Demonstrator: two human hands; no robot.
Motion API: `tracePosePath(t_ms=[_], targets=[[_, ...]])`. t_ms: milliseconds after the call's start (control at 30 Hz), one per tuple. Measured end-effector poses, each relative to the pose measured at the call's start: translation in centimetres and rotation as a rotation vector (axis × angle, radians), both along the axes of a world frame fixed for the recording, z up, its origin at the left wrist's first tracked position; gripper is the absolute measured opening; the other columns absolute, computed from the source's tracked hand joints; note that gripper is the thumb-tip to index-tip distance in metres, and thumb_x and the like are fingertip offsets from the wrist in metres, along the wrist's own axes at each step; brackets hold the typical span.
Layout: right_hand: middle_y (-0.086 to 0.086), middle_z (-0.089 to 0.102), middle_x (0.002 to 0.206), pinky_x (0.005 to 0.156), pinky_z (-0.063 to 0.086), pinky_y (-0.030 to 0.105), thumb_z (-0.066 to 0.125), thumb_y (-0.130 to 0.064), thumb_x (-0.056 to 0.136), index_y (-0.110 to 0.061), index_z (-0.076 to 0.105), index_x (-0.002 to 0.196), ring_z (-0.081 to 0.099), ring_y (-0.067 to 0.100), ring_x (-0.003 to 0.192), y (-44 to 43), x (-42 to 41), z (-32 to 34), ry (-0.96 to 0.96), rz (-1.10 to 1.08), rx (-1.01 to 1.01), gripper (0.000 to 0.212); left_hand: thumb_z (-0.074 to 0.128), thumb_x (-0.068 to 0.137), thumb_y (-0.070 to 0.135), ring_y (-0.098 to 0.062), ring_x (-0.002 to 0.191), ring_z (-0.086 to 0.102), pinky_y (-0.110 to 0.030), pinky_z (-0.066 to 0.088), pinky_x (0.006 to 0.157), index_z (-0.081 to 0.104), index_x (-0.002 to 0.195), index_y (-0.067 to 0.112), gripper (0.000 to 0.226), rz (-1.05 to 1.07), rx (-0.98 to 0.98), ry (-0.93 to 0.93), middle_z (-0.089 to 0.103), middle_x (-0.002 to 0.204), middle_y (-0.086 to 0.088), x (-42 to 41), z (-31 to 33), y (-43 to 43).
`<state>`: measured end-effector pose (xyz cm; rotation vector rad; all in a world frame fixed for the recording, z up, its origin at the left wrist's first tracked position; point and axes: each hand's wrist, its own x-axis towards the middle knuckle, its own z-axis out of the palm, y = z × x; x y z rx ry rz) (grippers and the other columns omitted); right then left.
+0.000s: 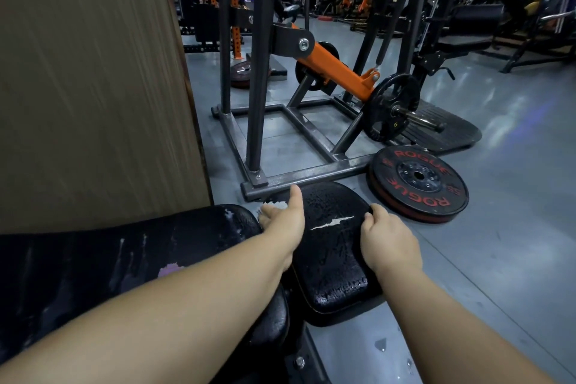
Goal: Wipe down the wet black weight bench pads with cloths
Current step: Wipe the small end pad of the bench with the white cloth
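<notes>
Black seat pad (pixel 333 246), beaded with water and torn, sits low ahead beside a weight plate (pixel 417 184) | left hand (pixel 283 224) and right hand (pixel 389 243) curl over its opposite edges | no cloth in sight | longer pad (pixel 93 274) streaked; wiping appears barely begun.

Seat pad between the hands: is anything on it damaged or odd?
Yes. The seat pad has a pale jagged tear across its top, and a ragged white patch beside the left hand. Droplets cover it.
</notes>
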<state>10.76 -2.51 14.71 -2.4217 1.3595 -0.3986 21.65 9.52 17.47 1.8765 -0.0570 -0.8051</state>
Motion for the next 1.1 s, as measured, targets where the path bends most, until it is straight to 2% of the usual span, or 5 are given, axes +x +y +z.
tracePosePath(t_ms=[200,367,500,800,1100], targets=[[0.01,0.056,0.126,0.079,0.036,0.037,0.026,-0.034,0.101,-0.02,0.048,0.131,0.052,0.034,0.112,-0.2,0.1,-0.1,-0.003,0.002,-0.001,0.039,0.019,0.096,0.066,-0.02,0.15,-0.008,-0.043,-0.001,0.119,-0.015,0.154,0.023,0.08,-0.126,0.073,-0.103,-0.026,0.16,0.002,-4.3,-0.6,1.5],[0.01,0.058,0.123,0.079,0.038,0.037,0.027,-0.034,0.1,-0.02,0.051,0.126,0.054,0.034,0.11,-0.3,0.2,-0.5,-0.014,-0.001,-0.005,0.038,0.025,0.098,0.059,-0.022,0.15,0.002,-0.039,0.008,0.119,-0.008,0.156,0.022,0.076,-0.182,0.029,-0.111,-0.018,0.162,0.002,-9.4,-1.7,4.1],[0.01,0.058,0.124,0.083,0.04,0.038,0.027,-0.034,0.1,-0.021,0.05,0.129,0.054,0.034,0.112,-0.3,0.1,-0.5,-0.014,0.0,-0.014,0.038,0.026,0.098,0.06,-0.02,0.15,0.005,-0.036,0.007,0.118,-0.02,0.152,0.024,0.08,-0.147,0.023,0.009,-0.025,0.16,0.005,-10.6,-1.5,4.7],[0.01,0.056,0.129,0.085,0.038,0.038,0.027,-0.034,0.101,-0.022,0.046,0.135,0.052,0.034,0.116,-0.1,0.0,-0.2,0.011,-0.006,-0.009,0.041,0.021,0.095,0.068,-0.024,0.149,0.009,-0.041,0.006,0.118,-0.011,0.155,0.016,0.085,-0.007,0.039,-0.034,-0.012,0.163,0.0,-4.1,0.5,1.0],[0.01,0.058,0.123,0.079,0.037,0.037,0.026,-0.033,0.101,-0.018,0.05,0.126,0.053,0.034,0.111,-0.3,0.1,-0.3,-0.005,-0.003,-0.008,0.038,0.022,0.099,0.06,-0.021,0.15,-0.009,-0.042,0.0,0.12,-0.011,0.155,0.024,0.075,-0.219,0.15,-0.184,-0.028,0.159,0.001,-6.8,-1.2,2.4]])
